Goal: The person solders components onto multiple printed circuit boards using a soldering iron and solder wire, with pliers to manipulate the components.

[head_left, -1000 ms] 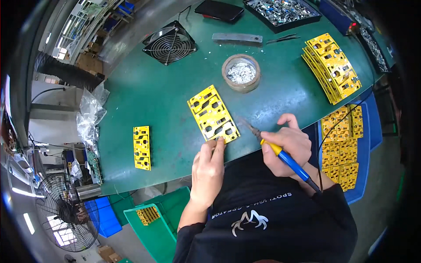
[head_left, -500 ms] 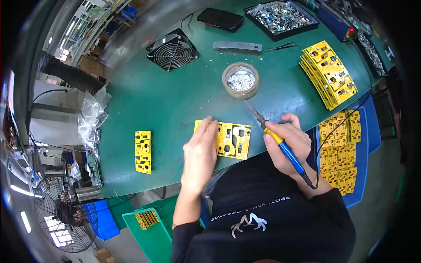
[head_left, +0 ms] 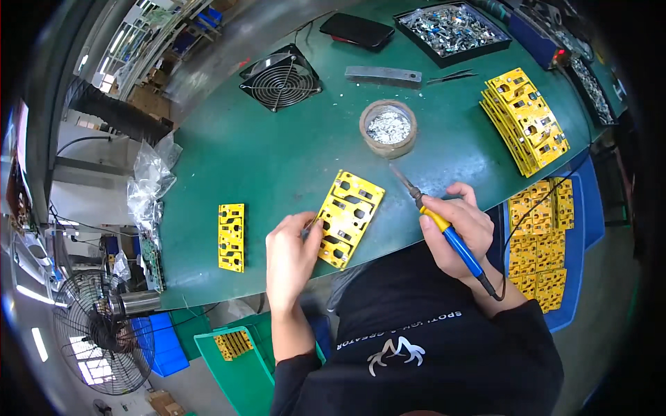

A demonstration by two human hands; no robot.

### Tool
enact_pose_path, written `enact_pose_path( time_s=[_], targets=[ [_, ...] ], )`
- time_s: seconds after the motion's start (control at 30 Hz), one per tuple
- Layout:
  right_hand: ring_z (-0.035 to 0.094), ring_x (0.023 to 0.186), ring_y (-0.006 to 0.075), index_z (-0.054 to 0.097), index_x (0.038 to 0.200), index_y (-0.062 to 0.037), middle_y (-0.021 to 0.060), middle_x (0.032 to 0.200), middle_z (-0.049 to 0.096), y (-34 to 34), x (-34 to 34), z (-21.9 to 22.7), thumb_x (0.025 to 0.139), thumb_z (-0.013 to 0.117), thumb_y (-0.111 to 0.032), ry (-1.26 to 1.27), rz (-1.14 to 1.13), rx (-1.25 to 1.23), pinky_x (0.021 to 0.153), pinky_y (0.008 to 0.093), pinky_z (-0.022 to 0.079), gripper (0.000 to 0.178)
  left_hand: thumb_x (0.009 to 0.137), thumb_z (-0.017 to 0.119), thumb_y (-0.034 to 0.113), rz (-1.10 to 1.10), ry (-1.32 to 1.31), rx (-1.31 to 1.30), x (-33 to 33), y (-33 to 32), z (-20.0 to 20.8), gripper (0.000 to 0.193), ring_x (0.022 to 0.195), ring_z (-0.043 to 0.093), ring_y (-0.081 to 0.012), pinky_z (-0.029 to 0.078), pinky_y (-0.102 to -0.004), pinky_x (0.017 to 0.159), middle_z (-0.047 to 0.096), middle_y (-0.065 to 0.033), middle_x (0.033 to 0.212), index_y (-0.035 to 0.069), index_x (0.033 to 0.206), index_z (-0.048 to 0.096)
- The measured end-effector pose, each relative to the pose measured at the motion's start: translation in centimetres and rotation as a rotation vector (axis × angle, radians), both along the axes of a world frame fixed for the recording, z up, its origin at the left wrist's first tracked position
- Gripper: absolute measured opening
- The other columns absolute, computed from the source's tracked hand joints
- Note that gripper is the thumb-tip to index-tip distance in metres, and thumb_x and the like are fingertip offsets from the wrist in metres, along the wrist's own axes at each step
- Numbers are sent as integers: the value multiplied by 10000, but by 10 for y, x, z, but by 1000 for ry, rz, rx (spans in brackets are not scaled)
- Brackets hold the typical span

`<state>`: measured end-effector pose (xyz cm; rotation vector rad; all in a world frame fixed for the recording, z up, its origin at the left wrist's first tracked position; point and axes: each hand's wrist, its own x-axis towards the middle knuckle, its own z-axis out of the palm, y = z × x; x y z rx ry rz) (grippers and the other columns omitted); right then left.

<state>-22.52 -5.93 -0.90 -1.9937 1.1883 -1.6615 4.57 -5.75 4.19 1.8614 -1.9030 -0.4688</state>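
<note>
My left hand [head_left: 291, 253] pinches the left edge of a yellow circuit board [head_left: 351, 216], which is tilted on the green bench near its front edge. In my right hand [head_left: 461, 225] is a soldering iron [head_left: 454, 240] with a blue and yellow handle, its tip pointing up and left, apart from the board. Just beyond the tip sits a round brown pot [head_left: 388, 150] holding silvery bits [head_left: 388, 127]. Another yellow board [head_left: 231, 238] lies by itself to the left. At the right, several yellow boards are stacked [head_left: 525, 121].
A small square fan [head_left: 281, 78], a metal bar [head_left: 383, 75], tweezers [head_left: 451, 75], a dark phone-like slab [head_left: 356, 31] and a black tray of small parts [head_left: 451, 31] occupy the far side. Below the right edge, a blue bin [head_left: 565, 277] holds boards. The iron's cord [head_left: 531, 225] trails on the right.
The board under my left hand has turned from lying crosswise to slanting up and right. My left hand has shifted left, now pinching its edge. The right hand has barely moved.
</note>
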Motion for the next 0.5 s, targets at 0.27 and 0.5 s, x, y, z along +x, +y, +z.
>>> enact_pose_path(
  time_s=[0.27, 0.5],
  targets=[
    [723, 719, 206, 771, 1104, -13, 92, 889, 780, -10, -1, 4, 815, 800, -6, 37, -47, -25, 904, 429, 524, 291, 974, 721, 59, 131, 328, 47, -24, 32, -18, 154, 577, 670, -110, 514, -282, 541, 748, -122, 794, -25, 1063, 628],
    [714, 734, 203, 773, 1143, -24, 84, 881, 772, -24, -2, -1, 823, 825, -22, 126, -138, -13, 885, 391, 513, 324, 981, 720, 50, 136, 151, -42, -33, 37, -14, 131, 592, 664, -194, 516, -322, 557, 722, -136, 821, -15, 1013, 611]
  ],
)
